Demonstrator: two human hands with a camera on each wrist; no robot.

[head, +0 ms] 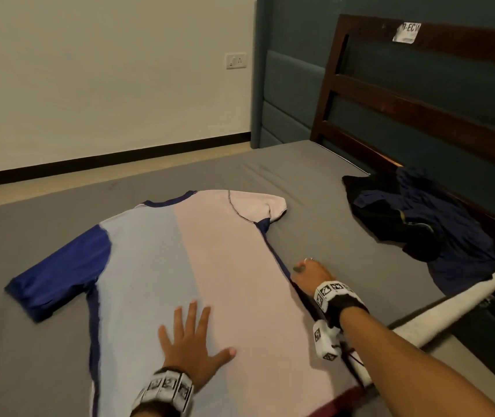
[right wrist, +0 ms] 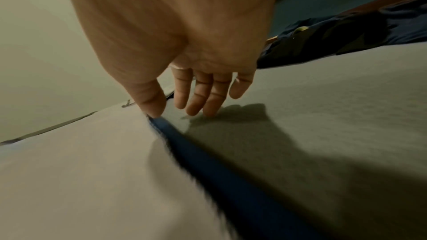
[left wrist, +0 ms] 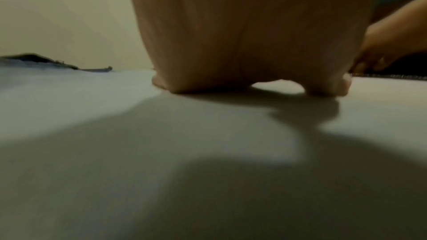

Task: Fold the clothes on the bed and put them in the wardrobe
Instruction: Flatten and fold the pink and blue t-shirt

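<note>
Pressed flat near the hem, the left hand [head: 190,346] is seen with fingers spread and straight on the back of a T-shirt [head: 180,266] laid out on the bed [head: 345,236], apparently to pin the cloth while a fold is prepared. From the left wrist view only the palm against pale fabric can be made out. At the shirt's right edge, the right hand [head: 311,273] is set at the navy side seam [right wrist: 208,158]; in the right wrist view the thumb [right wrist: 151,101] is shown touching the seam and the fingers [right wrist: 198,96] are extended, tips on the grey sheet just beside it, nothing yet being pinched. It is judged that the side panel is about to be lifted and brought over toward the middle, for which the fingers would have to be slid under the edge. The garment is spread with its collar at the far end, a navy sleeve [head: 59,272] out to the left and a pale pink sleeve [head: 258,206] at the far right. Further right, near the dark wooden headboard [head: 421,109], a heap of dark clothes [head: 421,224] is left unfolded, with something white [head: 451,308] lying at its near edge. No wardrobe is shown, so most of the task is judged to remain.
</note>
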